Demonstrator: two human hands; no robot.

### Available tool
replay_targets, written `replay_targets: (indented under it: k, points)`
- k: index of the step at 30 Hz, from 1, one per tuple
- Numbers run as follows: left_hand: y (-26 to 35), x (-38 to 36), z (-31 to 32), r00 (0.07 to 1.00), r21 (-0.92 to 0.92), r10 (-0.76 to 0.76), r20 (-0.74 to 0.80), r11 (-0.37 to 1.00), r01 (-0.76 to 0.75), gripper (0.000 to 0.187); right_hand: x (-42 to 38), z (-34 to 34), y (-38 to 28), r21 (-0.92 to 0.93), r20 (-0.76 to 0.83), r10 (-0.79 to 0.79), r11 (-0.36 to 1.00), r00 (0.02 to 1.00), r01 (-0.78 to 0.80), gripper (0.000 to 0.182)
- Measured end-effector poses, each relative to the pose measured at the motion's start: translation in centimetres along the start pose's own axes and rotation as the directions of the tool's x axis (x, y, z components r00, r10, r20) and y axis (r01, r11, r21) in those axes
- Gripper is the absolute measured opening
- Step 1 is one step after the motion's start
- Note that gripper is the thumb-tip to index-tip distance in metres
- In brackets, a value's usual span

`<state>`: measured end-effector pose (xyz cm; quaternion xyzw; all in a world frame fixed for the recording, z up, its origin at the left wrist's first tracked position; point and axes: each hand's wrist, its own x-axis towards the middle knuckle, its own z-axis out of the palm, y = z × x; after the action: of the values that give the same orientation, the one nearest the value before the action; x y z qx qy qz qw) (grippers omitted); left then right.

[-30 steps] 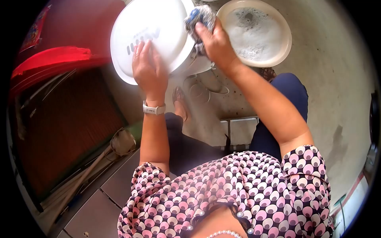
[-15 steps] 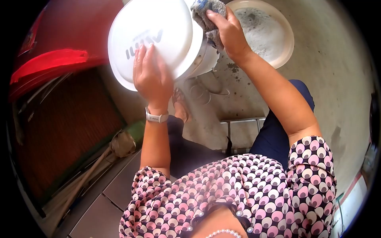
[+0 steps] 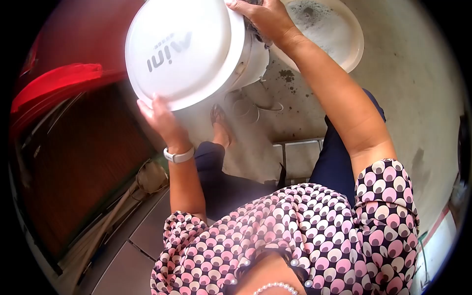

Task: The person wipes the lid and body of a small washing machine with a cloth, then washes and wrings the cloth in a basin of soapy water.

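Left hand (image 3: 166, 122): at lower rim of white tub (image 3: 182, 49); closure unclear.
Right hand (image 3: 273, 20): curled over grey cloth (image 3: 255, 28).

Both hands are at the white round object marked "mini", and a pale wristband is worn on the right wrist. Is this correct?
Not entirely: the head view shows the pale wristband on the left wrist, not the right. The left hand and right hand are indeed at the white round object marked "mini".

Grey cloth (image 3: 255, 30) mostly hidden
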<state>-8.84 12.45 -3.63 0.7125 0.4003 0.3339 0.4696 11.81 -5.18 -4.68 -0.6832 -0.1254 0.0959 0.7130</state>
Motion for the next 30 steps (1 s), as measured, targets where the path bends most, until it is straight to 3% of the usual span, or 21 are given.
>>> replay_targets:
  k: [1,5,7,8,11,12,13,15,16,17,20,22,26,27,30]
  points:
    - [-0.2,0.1,0.1,1.0,-0.007,-0.002,-0.004,1.0,0.002,0.061,-0.1,0.1,0.0,-0.134,-0.042,0.042,0.99,0.998,-0.047,0.06]
    - [-1.1,0.9,0.0,0.999,-0.052,0.022,-0.028,0.998,-0.023,0.058,-0.8,0.4,-1.0,-0.14,-0.045,0.04,0.989,0.998,-0.046,0.057]
    - [-2.6,2.2,-0.9,0.992,0.097,0.128,-0.006,0.987,-0.126,0.054,-1.2,0.5,-1.0,-0.157,-0.063,0.053,0.986,0.997,-0.062,0.053]
    - [-2.9,2.8,-1.2,0.992,0.094,0.128,-0.009,0.988,-0.126,0.054,-1.4,0.7,-1.0,-0.092,-0.023,0.053,0.994,0.998,-0.055,0.049]
    - [-3.3,4.0,-2.1,0.996,0.042,0.092,0.008,0.995,-0.092,0.049,-2.5,1.4,-1.0,-0.142,-0.022,0.015,0.99,1.0,-0.018,0.045]
    - [-3.1,4.2,-2.2,0.997,-0.033,0.068,0.024,0.997,-0.067,0.048,-3.4,1.6,-1.0,-0.163,0.006,0.077,0.984,0.997,-0.075,0.041]
    - [-3.0,4.5,-2.2,0.998,-0.108,0.047,0.042,0.993,-0.043,0.047,-3.4,2.1,1.3,-0.226,-0.082,0.097,0.967,0.992,-0.113,0.046]
    - [-3.5,5.8,-3.1,0.998,-0.177,0.015,0.062,0.984,-0.004,0.044,-5.4,2.4,1.4,-0.253,-0.087,0.18,0.947,0.98,-0.196,0.066]
    - [-3.8,6.3,-3.5,0.992,-0.253,0.013,0.122,0.967,0.018,0.044,-6.4,2.3,0.9,-0.264,-0.038,0.296,0.918,0.954,-0.295,0.068]
    - [-3.8,6.9,-3.8,0.983,-0.327,0.016,0.182,0.944,0.045,0.043,-7.5,2.4,0.8,-0.24,-0.025,0.305,0.923,0.952,-0.302,0.068]
    - [-3.4,8.3,-5.0,0.966,-0.399,0.005,0.26,0.911,0.102,0.045,-10.0,3.8,1.6,-0.159,-0.004,0.268,0.951,0.963,-0.266,0.064]
    - [-2.3,8.0,-4.9,0.956,-0.415,-0.021,0.292,0.898,0.146,0.047,-11.5,4.5,1.7,-0.199,-0.18,0.064,0.975,0.982,-0.1,0.043]
    - [-2.9,8.7,-5.4,0.942,-0.371,0.008,0.335,0.92,0.124,0.048,-14.2,4.6,1.2,-0.231,-0.135,0.117,0.962,0.984,-0.146,0.055]
    - [-2.5,8.6,-5.2,0.939,-0.376,0.016,0.343,0.919,0.121,0.048,-14.9,4.5,0.4,-0.164,-0.13,0.171,0.968,0.977,-0.191,0.06]
    - [-1.3,8.0,-4.7,0.914,-0.395,-0.015,0.405,0.899,0.189,0.047,-17.0,4.8,-0.9,-0.197,-0.087,0.103,0.973,0.991,-0.119,0.065]
